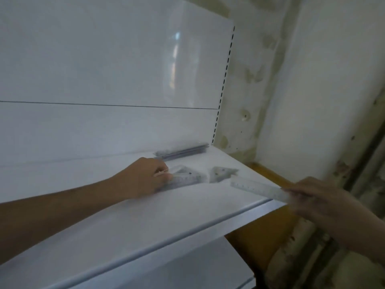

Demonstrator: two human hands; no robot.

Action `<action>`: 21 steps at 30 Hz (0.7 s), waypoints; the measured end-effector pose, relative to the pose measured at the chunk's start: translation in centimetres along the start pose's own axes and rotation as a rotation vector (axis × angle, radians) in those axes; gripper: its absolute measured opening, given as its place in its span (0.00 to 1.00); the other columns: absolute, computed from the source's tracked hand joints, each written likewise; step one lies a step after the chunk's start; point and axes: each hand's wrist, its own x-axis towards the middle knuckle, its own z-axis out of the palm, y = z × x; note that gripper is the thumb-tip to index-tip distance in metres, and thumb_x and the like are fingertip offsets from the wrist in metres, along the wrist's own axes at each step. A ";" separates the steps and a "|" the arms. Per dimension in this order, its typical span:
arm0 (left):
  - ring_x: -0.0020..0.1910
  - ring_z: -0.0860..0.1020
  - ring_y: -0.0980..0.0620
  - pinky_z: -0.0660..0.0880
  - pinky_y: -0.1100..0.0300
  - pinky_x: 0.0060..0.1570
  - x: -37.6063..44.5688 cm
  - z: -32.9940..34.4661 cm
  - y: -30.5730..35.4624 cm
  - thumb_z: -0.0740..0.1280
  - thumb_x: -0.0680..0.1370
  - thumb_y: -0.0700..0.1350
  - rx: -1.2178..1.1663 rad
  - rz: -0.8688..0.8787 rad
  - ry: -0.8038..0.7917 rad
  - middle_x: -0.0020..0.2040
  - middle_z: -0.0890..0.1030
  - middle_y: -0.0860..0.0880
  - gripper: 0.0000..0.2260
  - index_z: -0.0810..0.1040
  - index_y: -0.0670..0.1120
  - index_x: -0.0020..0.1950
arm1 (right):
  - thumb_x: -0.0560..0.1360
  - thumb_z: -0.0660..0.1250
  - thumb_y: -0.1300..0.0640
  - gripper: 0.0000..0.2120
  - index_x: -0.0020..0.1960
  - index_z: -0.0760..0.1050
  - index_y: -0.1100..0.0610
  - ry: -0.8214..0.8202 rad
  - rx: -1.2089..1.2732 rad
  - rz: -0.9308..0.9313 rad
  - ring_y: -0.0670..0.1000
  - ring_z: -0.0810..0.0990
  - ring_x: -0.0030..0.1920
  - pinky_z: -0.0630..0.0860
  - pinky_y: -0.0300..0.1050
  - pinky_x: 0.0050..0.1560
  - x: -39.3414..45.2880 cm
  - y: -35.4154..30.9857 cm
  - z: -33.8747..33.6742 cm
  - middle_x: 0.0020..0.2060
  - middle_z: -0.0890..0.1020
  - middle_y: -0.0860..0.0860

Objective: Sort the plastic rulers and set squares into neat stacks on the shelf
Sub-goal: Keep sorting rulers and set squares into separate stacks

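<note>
**Thin clear plastic, best lifted by an edge**

White steel shelf (145,222) against a white back panel (104,69), stained wall (312,80) at 3 o'clock. Everything blurred, detail poor.

Left hand (145,178) resting on the shelf near centre, fingers curled over the near end of a clear ruler (183,181) lying flat, with a set square (187,171) just behind, touching or overlapping it; cannot tell which. Second set square (221,174) flat on the shelf at 3 o'clock from the left hand, apart from the first. Dark stack (183,153) of rulers at 12 o'clock, close against the back panel, already fairly tidy.

Right hand (318,203) at 4 o'clock, off the shelf's front corner, gripping one end of a white ruler (260,188) between fingers and thumb; free end pointing inward, hovering over the shelf near the second set square.

Judged handling: light, thin, stiff enough to hold by one end without much droop, yet likely to flex and snap if bent hard. Smooth plastic on smooth painted steel, so probably prone to sliding and hard to pick up flat. Better to drag a piece toward the front lip or tip up a corner with a fingertip, then pinch across the width. Set squares likely easiest taken at a corner or through the central cut-out. Clear pieces hard to see against white, so overlaps easy to miss when squaring a stack.
</note>
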 end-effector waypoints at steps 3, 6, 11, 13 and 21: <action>0.40 0.76 0.62 0.71 0.62 0.41 2.3 0.9 -0.2 0.58 0.77 0.61 -0.030 -0.018 0.023 0.40 0.79 0.58 0.15 0.77 0.54 0.41 | 0.65 0.57 0.27 0.19 0.49 0.73 0.35 0.068 0.033 -0.001 0.37 0.76 0.49 0.74 0.33 0.42 6.1 0.0 -1.7 0.49 0.75 0.35; 0.42 0.77 0.62 0.74 0.62 0.45 3.5 1.5 -0.6 0.61 0.76 0.62 -0.028 -0.036 0.014 0.44 0.80 0.58 0.13 0.79 0.55 0.46 | 0.69 0.61 0.35 0.10 0.50 0.72 0.34 0.007 0.110 -0.046 0.37 0.76 0.49 0.72 0.31 0.42 9.1 0.9 -0.9 0.49 0.76 0.36; 0.42 0.76 0.61 0.73 0.64 0.45 3.7 2.7 -0.2 0.58 0.72 0.70 0.042 -0.066 -0.049 0.44 0.79 0.57 0.23 0.78 0.52 0.47 | 0.72 0.72 0.52 0.13 0.55 0.77 0.42 -0.008 0.198 -0.130 0.39 0.77 0.48 0.70 0.32 0.46 17.8 1.8 2.1 0.48 0.78 0.39; 0.41 0.75 0.62 0.72 0.64 0.43 3.4 3.0 0.0 0.57 0.70 0.73 0.072 -0.092 -0.062 0.42 0.76 0.57 0.25 0.75 0.53 0.46 | 0.72 0.73 0.52 0.14 0.55 0.76 0.43 -0.055 0.221 -0.209 0.39 0.76 0.49 0.69 0.32 0.48 21.6 1.6 3.9 0.48 0.77 0.39; 0.49 0.76 0.61 0.74 0.59 0.51 2.3 4.5 0.8 0.59 0.63 0.72 0.065 -0.270 0.018 0.51 0.77 0.57 0.29 0.76 0.54 0.53 | 0.72 0.74 0.51 0.17 0.60 0.77 0.49 -0.316 0.341 -0.526 0.42 0.75 0.56 0.71 0.36 0.57 34.9 -0.8 11.4 0.55 0.78 0.43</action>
